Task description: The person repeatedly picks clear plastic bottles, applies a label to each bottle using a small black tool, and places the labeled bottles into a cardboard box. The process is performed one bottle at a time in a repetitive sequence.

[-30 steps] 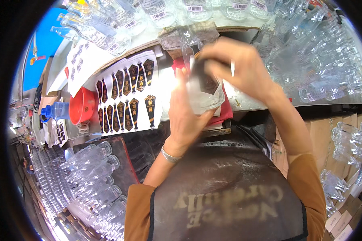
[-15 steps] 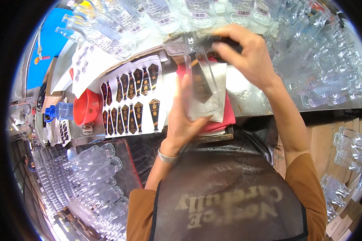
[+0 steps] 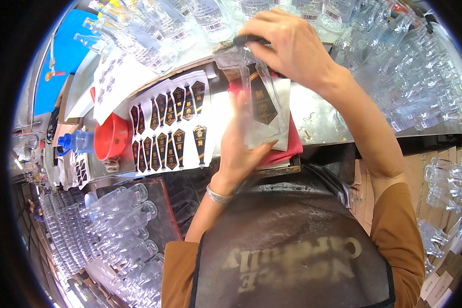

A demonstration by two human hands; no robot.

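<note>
A clear glass bottle (image 3: 268,132) lies with its neck away from me, a black tie-shaped decal (image 3: 264,105) with gold marks on its upper face. My left hand (image 3: 237,149) is closed round the bottle's left side and base, somewhat blurred. Over the neck, my right hand (image 3: 291,45) grips a flat black tool (image 3: 250,39), its kind partly hidden by the fingers. Under the bottle are a white sheet and a red cloth (image 3: 294,141). To the left lies a white sheet of similar black decals (image 3: 178,102).
Glass bottles (image 3: 210,20) stand along the far side, and many more lie at the right (image 3: 410,87). A red bowl (image 3: 110,136) and a blue-capped plastic bottle (image 3: 79,142) are at the left. Below them are rows of glass bottles (image 3: 123,220); cardboard boxes (image 3: 410,179) stand lower right.
My right hand has moved left and away from me, bringing the black tool over the bottle's neck. The left hand stays on the bottle, shifted slightly right.
</note>
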